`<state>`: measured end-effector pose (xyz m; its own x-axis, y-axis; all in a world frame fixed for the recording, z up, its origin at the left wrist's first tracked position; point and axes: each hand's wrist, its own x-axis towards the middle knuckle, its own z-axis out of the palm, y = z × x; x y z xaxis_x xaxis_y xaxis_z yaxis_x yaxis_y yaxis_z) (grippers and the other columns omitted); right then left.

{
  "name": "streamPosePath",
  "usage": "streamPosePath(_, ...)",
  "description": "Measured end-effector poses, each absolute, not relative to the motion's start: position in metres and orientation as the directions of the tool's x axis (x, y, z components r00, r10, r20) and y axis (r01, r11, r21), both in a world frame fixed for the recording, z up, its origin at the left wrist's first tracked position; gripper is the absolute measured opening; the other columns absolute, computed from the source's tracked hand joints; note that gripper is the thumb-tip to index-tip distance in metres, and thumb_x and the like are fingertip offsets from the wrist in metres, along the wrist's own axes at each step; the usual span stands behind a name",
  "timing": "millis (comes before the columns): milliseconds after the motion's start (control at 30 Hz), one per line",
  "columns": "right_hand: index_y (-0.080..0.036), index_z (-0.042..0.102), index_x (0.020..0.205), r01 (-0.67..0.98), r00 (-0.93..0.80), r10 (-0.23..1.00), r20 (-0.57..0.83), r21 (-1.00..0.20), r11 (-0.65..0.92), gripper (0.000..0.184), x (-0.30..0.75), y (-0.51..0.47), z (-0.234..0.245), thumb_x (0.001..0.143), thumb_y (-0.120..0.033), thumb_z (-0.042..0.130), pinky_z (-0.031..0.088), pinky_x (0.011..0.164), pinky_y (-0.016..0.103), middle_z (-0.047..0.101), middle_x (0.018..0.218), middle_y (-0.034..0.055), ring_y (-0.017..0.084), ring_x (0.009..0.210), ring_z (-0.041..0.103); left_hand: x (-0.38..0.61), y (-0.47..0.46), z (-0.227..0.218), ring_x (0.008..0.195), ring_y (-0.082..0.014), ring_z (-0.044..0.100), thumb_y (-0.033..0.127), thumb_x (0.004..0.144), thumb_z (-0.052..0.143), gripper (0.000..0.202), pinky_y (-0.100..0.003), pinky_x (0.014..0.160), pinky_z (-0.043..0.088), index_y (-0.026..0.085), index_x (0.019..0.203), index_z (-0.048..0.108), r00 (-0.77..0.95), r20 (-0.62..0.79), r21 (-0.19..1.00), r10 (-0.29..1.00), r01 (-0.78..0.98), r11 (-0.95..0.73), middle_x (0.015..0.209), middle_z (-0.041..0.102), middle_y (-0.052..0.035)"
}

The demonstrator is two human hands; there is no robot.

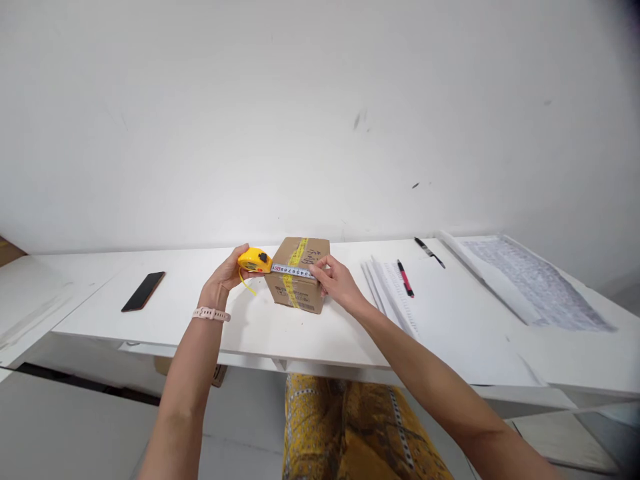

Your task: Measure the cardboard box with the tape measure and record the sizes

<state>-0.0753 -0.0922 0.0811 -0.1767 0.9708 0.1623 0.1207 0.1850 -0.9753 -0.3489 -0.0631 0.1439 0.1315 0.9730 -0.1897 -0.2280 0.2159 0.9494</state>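
A small cardboard box with yellow tape stands on the white table. My left hand is closed around a yellow tape measure at the box's left top edge. Its white blade runs across the near top edge of the box. My right hand pinches the blade's end at the box's right corner. A thin yellow strap hangs below the tape measure.
A black phone lies on the table to the left. To the right are sheets of paper with a red pen on them, a black pen behind, and a large printed sheet at far right.
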Motion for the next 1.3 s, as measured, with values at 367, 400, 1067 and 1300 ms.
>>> streamPosePath(367,-0.022,0.057,0.081,-0.07,-0.265,0.964,0.031,-0.997,0.013,0.037,-0.066,-0.076,0.075,0.073,-0.054,0.073,0.033,0.044,0.023,0.05,0.044,-0.0079,0.009,0.038,0.045,-0.356,-0.072,0.135,0.079,-0.0268,0.074,0.035,0.083,0.067,0.026,-0.04,0.074,0.063,0.01,0.086,0.071,0.12,-0.204,0.935,0.972,-0.269,0.229,0.088,0.077,-0.0142)
streamPosePath(400,-0.021,0.057,0.08,-0.063,-0.266,0.964,0.031,-0.998,0.015,0.037,-0.065,-0.075,0.076,0.073,-0.054,0.074,0.032,0.044,0.023,0.051,0.044,-0.0075,0.009,0.039,0.045,-0.358,-0.07,0.135,0.079,-0.027,0.074,0.035,0.083,0.068,0.025,-0.041,0.073,0.063,0.01,0.085,0.071,0.118,-0.208,0.934,0.971,-0.27,0.233,0.088,0.077,-0.0142)
streamPosePath(1067,-0.021,0.058,0.082,0.005,-0.279,0.96,0.022,-1.0,0.025,0.034,-0.063,-0.075,0.08,0.076,-0.053,0.071,0.031,0.046,0.023,0.054,0.047,-0.0065,0.009,0.041,0.049,-0.382,-0.064,0.136,0.079,-0.0291,0.075,0.035,0.091,0.053,0.034,-0.042,0.071,0.064,0.007,0.09,0.072,0.075,-0.256,0.941,0.964,-0.208,0.267,0.085,0.077,-0.0176)
streamPosePath(1300,-0.023,0.059,0.085,0.078,-0.288,0.955,0.075,-0.992,0.102,0.033,-0.062,-0.08,0.081,0.08,-0.055,0.065,0.034,0.051,0.026,0.055,0.049,-0.0058,0.013,0.046,0.052,-0.378,-0.066,0.139,0.078,-0.029,0.074,0.036,0.089,0.056,0.031,-0.042,0.07,0.064,0.009,0.086,0.071,0.054,-0.248,0.948,0.967,-0.193,0.254,0.085,0.077,-0.0169)
